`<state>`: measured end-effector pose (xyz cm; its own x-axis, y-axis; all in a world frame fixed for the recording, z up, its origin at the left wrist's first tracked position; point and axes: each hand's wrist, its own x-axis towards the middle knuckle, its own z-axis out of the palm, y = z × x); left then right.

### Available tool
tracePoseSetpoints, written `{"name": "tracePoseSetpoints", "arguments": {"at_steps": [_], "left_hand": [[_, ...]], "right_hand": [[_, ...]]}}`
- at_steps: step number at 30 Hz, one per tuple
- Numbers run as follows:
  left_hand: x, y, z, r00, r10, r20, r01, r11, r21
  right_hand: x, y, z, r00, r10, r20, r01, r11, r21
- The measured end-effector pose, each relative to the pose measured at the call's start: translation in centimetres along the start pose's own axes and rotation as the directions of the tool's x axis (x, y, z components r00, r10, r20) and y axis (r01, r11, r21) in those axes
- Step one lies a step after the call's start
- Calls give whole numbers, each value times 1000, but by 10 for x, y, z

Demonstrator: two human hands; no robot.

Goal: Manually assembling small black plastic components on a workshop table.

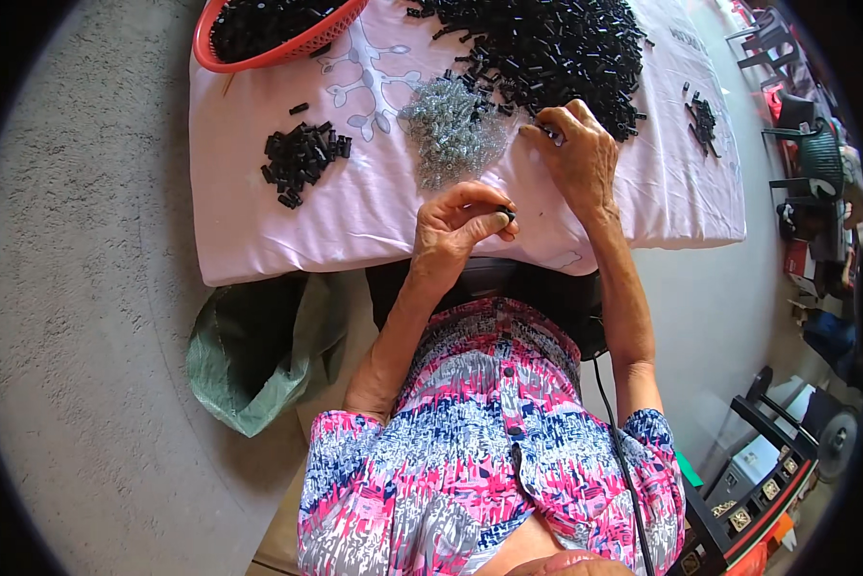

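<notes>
Black piece (506, 214): near side of the clear bead-like pile (449, 130), pinched in the left hand (449, 226).
Right hand (582, 158): right of that pile, fingers curled; cannot tell whether they clamp anything.
Handwork: seemingly handling pieces singly.
Next move: likely calls for steady fingertips.
Black heap (566, 43): beyond the clear pile, rightward.
Small black pile (299, 158): left of it.
</notes>
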<state>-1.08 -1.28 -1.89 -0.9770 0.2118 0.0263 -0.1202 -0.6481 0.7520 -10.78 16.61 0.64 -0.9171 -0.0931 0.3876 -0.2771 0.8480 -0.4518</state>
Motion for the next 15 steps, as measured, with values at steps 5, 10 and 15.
{"name": "tracePoseSetpoints", "arguments": {"at_steps": [5,10,15], "left_hand": [[-1,-1,1,1000,8,-2,-8,1000,-9],[1,1,1,1000,-7,23,7,1000,-3],[1,2,3,1000,5,-16,-5,1000,7]], "right_hand": [[5,1,-1,995,0,103,-1,1000,13],[-2,-2,-3,990,-123,75,121,992,32],[-14,-9,-7,970,-230,-78,241,952,189]]}}
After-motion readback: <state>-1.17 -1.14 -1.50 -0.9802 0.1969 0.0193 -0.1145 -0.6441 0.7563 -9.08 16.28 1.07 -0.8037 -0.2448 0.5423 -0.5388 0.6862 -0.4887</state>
